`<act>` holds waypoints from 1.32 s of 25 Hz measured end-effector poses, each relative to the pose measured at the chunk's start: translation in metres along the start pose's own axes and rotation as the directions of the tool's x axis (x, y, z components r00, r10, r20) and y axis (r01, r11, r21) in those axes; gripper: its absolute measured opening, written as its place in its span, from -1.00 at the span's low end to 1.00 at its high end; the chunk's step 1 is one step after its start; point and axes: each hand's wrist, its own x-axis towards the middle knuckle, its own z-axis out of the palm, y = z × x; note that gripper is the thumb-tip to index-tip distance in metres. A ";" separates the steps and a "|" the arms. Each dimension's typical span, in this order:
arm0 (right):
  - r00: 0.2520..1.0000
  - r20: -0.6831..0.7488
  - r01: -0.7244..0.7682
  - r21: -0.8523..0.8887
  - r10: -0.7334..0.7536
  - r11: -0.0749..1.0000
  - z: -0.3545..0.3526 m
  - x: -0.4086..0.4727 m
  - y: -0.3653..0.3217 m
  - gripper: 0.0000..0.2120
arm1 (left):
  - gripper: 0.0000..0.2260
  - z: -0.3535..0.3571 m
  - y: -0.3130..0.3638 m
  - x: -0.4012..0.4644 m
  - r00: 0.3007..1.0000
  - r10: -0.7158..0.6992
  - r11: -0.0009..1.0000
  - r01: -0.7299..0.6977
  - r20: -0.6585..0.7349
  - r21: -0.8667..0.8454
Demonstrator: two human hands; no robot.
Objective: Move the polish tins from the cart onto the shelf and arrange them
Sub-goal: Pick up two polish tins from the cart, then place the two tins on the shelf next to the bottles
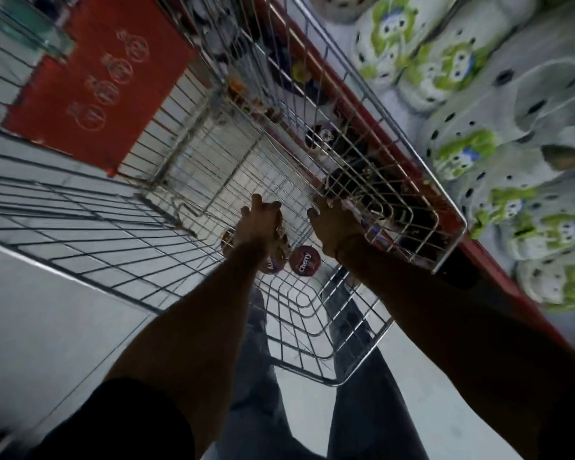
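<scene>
Polish tins lie on the wire floor of the cart (372, 353), near the end closest to you: one red tin (304, 261) with "Cherry" on its lid sits face-up between your two wrists, a second tin (274, 263) lies just left of it and is partly covered by your left forearm, and a third (227, 240) shows only as an edge on the far side of that forearm. Your left hand (261, 222) reaches down into the basket with its fingers curled closed; something dark seems to sit under the fingertips, but the blur keeps you from telling whether it is a tin. Your right hand (332, 227) is at the cart's right wall, fingers bent over the wires there, and you cannot tell whether it holds anything. The cart's right side stands just beside the red edge of the shelf (485, 257), which carries rows of pale clogs (472, 151) with green cartoon decorations. A red panel (103, 81) with round outlined logos rests on the far left side of the cart.
</scene>
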 end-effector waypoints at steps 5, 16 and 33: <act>0.962 -0.271 0.068 0.328 0.025 0.942 -0.113 -0.061 -0.011 -0.29 | -0.31 -0.119 -0.010 -0.052 0.988 -0.026 1.000 0.024 -0.150 -0.018; 0.454 -0.870 0.393 0.389 0.192 0.833 -0.364 -0.216 0.024 -0.31 | -0.29 -0.402 0.045 -0.154 0.759 0.207 0.894 -0.403 -0.617 -0.195; 0.414 -0.584 -0.251 0.664 0.698 0.704 -0.320 -0.386 0.281 -0.68 | -0.58 -0.413 0.423 -0.144 0.539 0.770 0.624 -0.746 -0.341 0.232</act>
